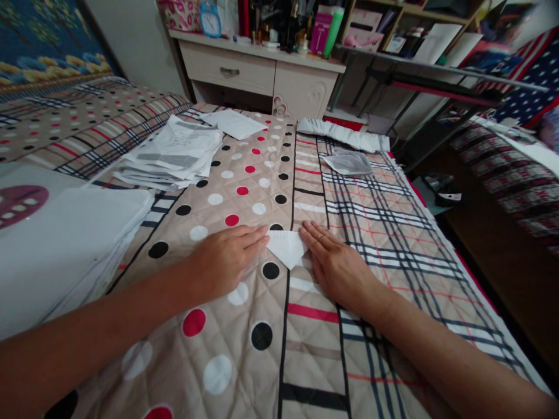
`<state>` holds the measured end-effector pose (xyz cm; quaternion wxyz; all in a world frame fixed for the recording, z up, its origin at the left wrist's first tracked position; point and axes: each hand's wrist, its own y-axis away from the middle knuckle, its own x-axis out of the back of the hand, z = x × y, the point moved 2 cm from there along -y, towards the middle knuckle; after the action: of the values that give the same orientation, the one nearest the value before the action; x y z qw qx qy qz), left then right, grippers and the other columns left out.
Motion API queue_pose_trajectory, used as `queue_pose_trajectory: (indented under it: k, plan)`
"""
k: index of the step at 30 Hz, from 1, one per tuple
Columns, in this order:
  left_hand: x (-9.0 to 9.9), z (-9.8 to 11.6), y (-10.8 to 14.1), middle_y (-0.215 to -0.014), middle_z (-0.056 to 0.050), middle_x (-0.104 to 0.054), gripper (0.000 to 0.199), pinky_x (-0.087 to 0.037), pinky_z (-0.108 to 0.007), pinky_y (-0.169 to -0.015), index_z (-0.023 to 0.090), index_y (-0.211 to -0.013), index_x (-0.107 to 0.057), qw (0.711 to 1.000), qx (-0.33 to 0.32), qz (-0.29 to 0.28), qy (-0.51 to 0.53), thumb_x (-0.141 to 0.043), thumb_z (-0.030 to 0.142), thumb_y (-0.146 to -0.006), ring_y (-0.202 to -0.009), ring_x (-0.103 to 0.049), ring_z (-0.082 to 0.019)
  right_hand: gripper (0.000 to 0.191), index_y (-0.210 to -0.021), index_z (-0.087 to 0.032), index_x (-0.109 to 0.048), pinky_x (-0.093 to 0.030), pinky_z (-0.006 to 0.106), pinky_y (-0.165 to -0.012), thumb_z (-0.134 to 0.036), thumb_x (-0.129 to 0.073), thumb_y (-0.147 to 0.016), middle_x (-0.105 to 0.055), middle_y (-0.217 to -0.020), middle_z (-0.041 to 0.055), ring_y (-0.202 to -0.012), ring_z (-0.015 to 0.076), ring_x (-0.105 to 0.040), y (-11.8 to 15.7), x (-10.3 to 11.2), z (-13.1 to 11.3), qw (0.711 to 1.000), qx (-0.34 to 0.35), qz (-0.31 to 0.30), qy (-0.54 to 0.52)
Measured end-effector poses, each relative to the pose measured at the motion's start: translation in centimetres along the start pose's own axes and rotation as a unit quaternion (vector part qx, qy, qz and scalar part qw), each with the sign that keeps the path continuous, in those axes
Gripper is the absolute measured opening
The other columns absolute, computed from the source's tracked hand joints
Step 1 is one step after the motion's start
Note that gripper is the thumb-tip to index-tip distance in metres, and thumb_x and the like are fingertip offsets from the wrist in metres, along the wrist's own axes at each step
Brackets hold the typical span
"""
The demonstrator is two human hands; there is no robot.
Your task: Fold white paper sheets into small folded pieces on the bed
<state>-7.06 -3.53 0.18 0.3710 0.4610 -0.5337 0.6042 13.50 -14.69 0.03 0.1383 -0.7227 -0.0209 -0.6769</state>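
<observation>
A small white folded paper (288,247) lies on the patterned bedspread (244,361), its point toward me. At the paper's left corner rests my left hand (222,259), fingers pressed together and pointing right, fingertips on the paper's edge. My right hand (338,265) lies over the right corner, its fingers close together and angled up to the left. Both hands hold the paper between them, flat against the cloth. The thumbs are mostly hidden.
A stack of printed papers (174,151) lies at the back left, beside a white sheet (236,123). Nearer left is a large white bag (56,233). At the back right are a folded white strip (343,135) and a clear packet (349,162). A white dresser (231,70) stands behind.
</observation>
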Motion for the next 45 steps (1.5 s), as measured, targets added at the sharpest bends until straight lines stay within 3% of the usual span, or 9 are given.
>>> queue_pose_trajectory:
  k: [15,21,25,28,32,36,40,42,45]
  plan:
    - [2.3,1.1,-2.2,-0.104,-0.011,-0.072,0.031,-0.052,-0.038,-0.077,0.015,-0.114,-0.062,0.983,0.112,-0.131,-0.069,-0.048,0.019,-0.087,-0.095,-0.065,-0.026,0.031,-0.115,0.003,-0.056,-0.053,0.039,-0.077,-0.005,-0.037,-0.092,-0.064,-0.111,0.0282,-0.101,0.0321,-0.065,-2.4,1.9,-1.8,0.965,0.069,-0.104,0.231]
    - [2.7,1.2,-2.9,-0.089,-0.008,-0.07,0.022,-0.046,-0.035,-0.074,0.018,-0.099,-0.069,0.987,0.136,-0.076,-0.047,-0.06,0.032,-0.084,-0.097,-0.061,-0.027,0.023,-0.103,-0.011,-0.062,-0.044,0.029,-0.065,-0.011,-0.043,-0.09,-0.071,-0.096,0.016,-0.084,0.0245,-0.067,-2.8,2.7,-1.0,0.984,-0.014,-0.098,0.149]
    - [1.8,-1.1,-3.7,-0.079,-0.005,-0.069,0.012,-0.04,-0.029,-0.065,0.02,-0.079,-0.072,0.977,0.201,0.012,0.068,-0.061,0.023,-0.084,-0.083,-0.061,-0.021,0.018,-0.087,-0.018,-0.067,-0.036,0.026,-0.057,-0.023,-0.05,-0.089,-0.072,-0.074,0.0078,-0.068,0.0203,-0.066,-4.1,3.6,1.0,0.987,-0.159,-0.004,0.014]
    - [0.9,-3.9,-4.9,-0.064,-0.002,-0.066,0.011,-0.036,-0.025,-0.055,0.019,-0.068,-0.072,0.904,0.295,0.111,0.29,-0.07,0.026,-0.076,-0.06,-0.057,-0.015,0.018,-0.073,-0.018,-0.065,-0.037,0.023,-0.052,-0.028,-0.056,-0.084,-0.07,-0.065,0.0042,-0.055,0.0151,-0.062,-5.5,2.9,2.8,0.939,-0.218,0.067,-0.257]
    - [-1.0,-6.5,-6.5,-0.06,-0.004,-0.066,0.025,-0.036,-0.022,-0.048,0.014,-0.073,-0.073,0.721,0.385,0.189,0.544,-0.081,0.036,-0.063,-0.049,-0.054,-0.012,0.02,-0.068,-0.015,-0.062,-0.033,0.02,-0.04,-0.034,-0.068,-0.073,-0.066,-0.054,0.0017,-0.04,0.0102,-0.05,-6.8,0.7,4.2,0.788,-0.267,0.106,-0.544]
    - [-2.3,-6.6,-7.6,-0.057,-0.004,-0.064,0.034,-0.035,-0.018,-0.045,0.011,-0.066,-0.069,0.59,0.417,0.232,0.651,-0.088,0.036,-0.053,-0.048,-0.053,-0.008,0.03,-0.071,-0.014,-0.061,-0.028,0.017,-0.037,-0.039,-0.078,-0.065,-0.063,-0.052,-0.0008,-0.038,0.0055,-0.042,-6.8,-0.5,4.4,0.662,-0.292,0.194,-0.663]
    - [-2.5,-4.9,-8.9,-0.059,0.0,-0.063,0.033,-0.039,-0.016,-0.048,0.011,-0.068,-0.067,0.477,0.392,0.247,0.747,-0.09,0.026,-0.05,-0.052,-0.055,-0.006,0.032,-0.07,-0.015,-0.058,-0.024,0.015,-0.036,-0.035,-0.081,-0.062,-0.056,-0.048,-0.0055,-0.038,0.0034,-0.038,-6.6,-0.3,4.4,0.603,-0.296,0.267,-0.692]
    - [-2.6,-3.9,-9.3,-0.061,0.0,-0.063,0.032,-0.041,-0.015,-0.049,0.011,-0.068,-0.067,0.451,0.391,0.237,0.766,-0.089,0.025,-0.05,-0.054,-0.057,-0.006,0.032,-0.069,-0.015,-0.057,-0.024,0.015,-0.036,-0.034,-0.082,-0.061,-0.054,-0.046,-0.0062,-0.037,0.0033,-0.037,-6.6,-0.2,4.3,0.594,-0.301,0.284,-0.69]
    - [-2.9,-2.7,-9.6,-0.063,-0.003,-0.065,0.031,-0.04,-0.016,-0.048,0.009,-0.069,-0.068,0.489,0.39,0.224,0.747,-0.088,0.029,-0.055,-0.053,-0.057,-0.007,0.031,-0.069,-0.016,-0.056,-0.025,0.016,-0.036,-0.033,-0.082,-0.061,-0.053,-0.045,-0.007,-0.037,0.0037,-0.037,-6.7,-0.1,4.1,0.589,-0.296,0.295,-0.692]
